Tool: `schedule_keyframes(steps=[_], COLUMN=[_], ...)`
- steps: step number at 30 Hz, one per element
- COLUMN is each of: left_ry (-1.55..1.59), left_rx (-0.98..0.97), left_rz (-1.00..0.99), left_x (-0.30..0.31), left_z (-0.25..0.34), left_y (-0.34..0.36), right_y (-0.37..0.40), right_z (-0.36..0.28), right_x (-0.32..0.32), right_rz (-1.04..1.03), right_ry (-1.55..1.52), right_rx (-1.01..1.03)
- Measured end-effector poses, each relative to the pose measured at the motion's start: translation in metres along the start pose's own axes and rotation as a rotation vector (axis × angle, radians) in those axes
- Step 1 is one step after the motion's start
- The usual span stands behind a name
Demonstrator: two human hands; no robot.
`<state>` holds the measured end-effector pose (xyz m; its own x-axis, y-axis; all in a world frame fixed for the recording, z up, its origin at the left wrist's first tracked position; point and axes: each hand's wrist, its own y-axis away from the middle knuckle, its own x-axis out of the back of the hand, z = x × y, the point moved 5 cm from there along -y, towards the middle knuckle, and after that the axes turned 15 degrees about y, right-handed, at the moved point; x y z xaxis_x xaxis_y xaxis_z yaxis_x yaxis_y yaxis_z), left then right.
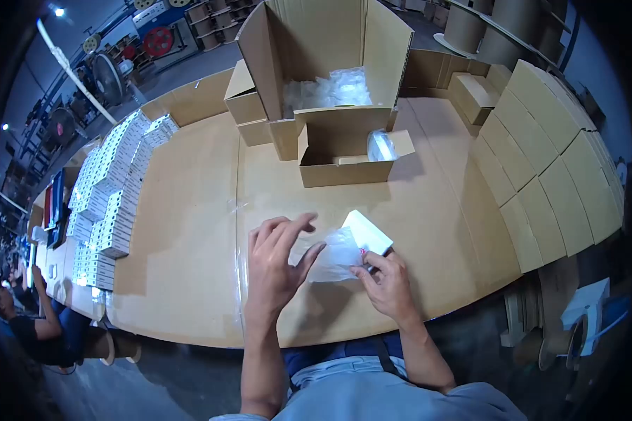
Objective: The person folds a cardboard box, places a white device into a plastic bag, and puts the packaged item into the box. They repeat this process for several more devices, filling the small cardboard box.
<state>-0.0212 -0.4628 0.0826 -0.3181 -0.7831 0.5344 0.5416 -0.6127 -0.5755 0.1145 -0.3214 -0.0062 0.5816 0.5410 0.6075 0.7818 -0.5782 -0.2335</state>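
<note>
**A:** What does the head camera show?

**B:** It looks down on a table (pixel 189 245) covered in brown cardboard. Near the middle of its near edge, two bare hands work on a clear plastic bag (pixel 330 258) and a small white box (pixel 366 231).

**A:** How are the fingers set?

**B:** The left hand (pixel 274 263) is spread wide, with its thumb and fingertips resting on the bag, probably to hold the thin film flat. The right hand (pixel 390 284) has its fingers narrowed to a pinch on the near end of the white box, right where it meets the bag. The box tilts up and away from the hand. I cannot tell whether any of it is inside the bag.

**A:** What else is on the table?

**B:** Straight ahead, towards the far edge, is a small open carton (pixel 344 165) with something clear-wrapped inside. It touches a large open carton (pixel 323 56) behind it, which holds more clear plastic. Both open towards the person and look placed for easy reach. Rows of stacked white boxes (pixel 112 189) run along the left edge. Closed brown cartons (pixel 548 161) line the right edge, set tightly side by side.

**A:** Can any writing be read?

**B:** No. There is a small red mark on the white box by the right thumb, too small to make out. The stacked boxes have printing on them, but it is blurred.

**A:** Is anyone else there?

**B:** One other person (pixel 28 323) is beyond the table's near left corner, well away from the hands.
</note>
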Motion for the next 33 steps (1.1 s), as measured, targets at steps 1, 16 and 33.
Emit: schedule_keyframes(steps=[1, 16, 33], left_ry=[-0.003, 0.243, 0.204], left_rx=[-0.014, 0.074, 0.256], left_rz=[-0.010, -0.303, -0.477], left_x=[-0.001, -0.016, -0.030], left_z=[-0.001, -0.008, -0.019], left_y=[0.000, 0.009, -0.001], right_y=[-0.001, 0.002, 0.006], right_z=[-0.002, 0.009, 0.010], right_x=[0.002, 0.007, 0.010], right_rz=[-0.009, -0.176, -0.184], right_ry=[0.026, 0.169, 0.211], right_rx=[0.007, -0.098, 0.171])
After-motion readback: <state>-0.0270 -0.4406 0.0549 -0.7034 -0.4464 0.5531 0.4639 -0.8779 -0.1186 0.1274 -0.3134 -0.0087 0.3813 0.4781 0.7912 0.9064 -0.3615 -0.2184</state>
